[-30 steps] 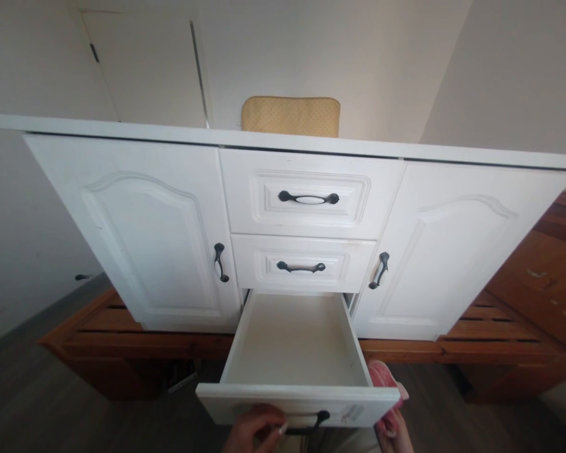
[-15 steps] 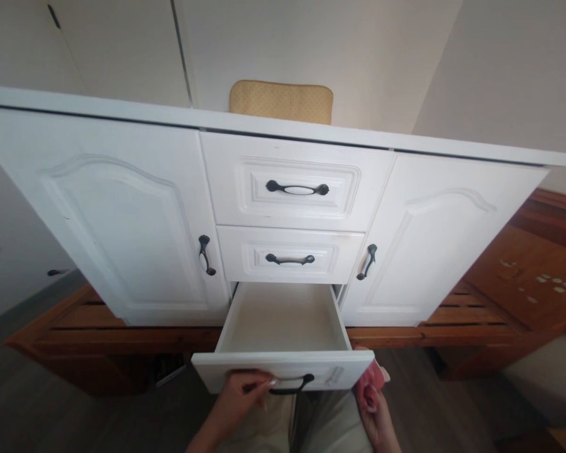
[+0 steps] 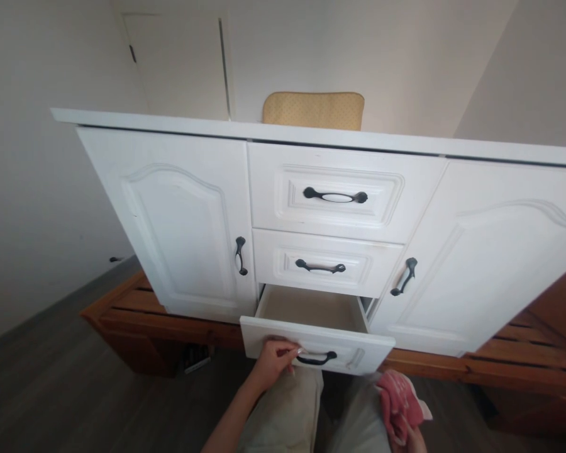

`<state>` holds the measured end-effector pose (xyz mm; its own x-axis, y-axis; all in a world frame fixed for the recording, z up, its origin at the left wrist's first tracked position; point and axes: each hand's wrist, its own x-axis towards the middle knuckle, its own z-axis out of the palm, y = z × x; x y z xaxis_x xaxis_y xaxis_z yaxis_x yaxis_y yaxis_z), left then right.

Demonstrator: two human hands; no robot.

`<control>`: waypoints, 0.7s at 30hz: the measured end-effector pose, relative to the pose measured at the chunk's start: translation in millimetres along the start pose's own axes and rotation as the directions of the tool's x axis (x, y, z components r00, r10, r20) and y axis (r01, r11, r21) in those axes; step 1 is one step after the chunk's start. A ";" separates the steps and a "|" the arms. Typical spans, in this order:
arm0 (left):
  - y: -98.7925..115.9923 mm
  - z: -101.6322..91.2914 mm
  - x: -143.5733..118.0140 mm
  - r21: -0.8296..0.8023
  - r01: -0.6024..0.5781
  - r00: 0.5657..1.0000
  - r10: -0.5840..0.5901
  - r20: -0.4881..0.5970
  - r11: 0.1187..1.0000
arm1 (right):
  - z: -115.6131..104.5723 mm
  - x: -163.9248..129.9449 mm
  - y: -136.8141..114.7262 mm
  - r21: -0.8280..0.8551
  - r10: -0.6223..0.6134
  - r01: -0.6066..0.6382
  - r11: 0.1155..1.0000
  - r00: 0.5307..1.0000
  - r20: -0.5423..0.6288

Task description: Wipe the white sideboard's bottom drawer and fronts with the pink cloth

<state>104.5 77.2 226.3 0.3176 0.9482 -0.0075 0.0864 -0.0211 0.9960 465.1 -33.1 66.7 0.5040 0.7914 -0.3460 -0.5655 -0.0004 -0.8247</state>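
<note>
Head view, looking down on white cabinet [image 3: 283,207] standing on low wooden frame [image 3: 170,324]. Bottom drawer [image 3: 317,343] now only partly out, a narrow strip of its bare interior showing below middle drawer [image 3: 324,263]; pulled well out a second ago, with the whole floor of the box exposed, and half pushed in at the half-second mark. Judged from that sequence: drawer being shut, closing nearly done, front panel not yet flush with the cabinet face. Left hand [image 3: 274,357] at the drawer front, fingers curled against the panel just left of dark handle [image 3: 317,359], fingertips touching the handle's left end; grip loose, pushing more than clasping, nothing else held. Drawer thus directly ahead of and touching the left hand, at the cabinet's lower centre, between left door [image 3: 179,226] and right door [image 3: 490,258]. Right hand [image 3: 408,434] low and to the right of the drawer, clear of the cabinet, closed around pink cloth [image 3: 399,399] bunched in the palm; only part of the hand in frame. Top drawer [image 3: 339,192] and both doors shut. Tan cushion [image 3: 314,110] behind the cabinet top, against the wall. Light trousers [image 3: 287,415] of the person below the drawer front.
</note>
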 end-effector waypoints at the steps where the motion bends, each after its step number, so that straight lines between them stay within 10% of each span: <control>1: -0.5 -0.9 6.6 -0.001 -0.013 1.000 0.013 -0.006 1.000 | 0.3 -1.2 -0.7 0.010 0.007 -0.007 1.000 1.000 -0.001; 21: -10.8 -12.6 111.1 0.010 -0.131 0.984 0.131 -0.122 0.991 | 4.2 -9.6 -5.7 0.128 0.087 -0.090 0.988 0.996 0.028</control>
<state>127.0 186.8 215.8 0.2084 0.9688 0.1343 0.0538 -0.1485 0.9875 460.8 -38.1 76.5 0.4349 0.8049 -0.4038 -0.6872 0.0068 -0.7265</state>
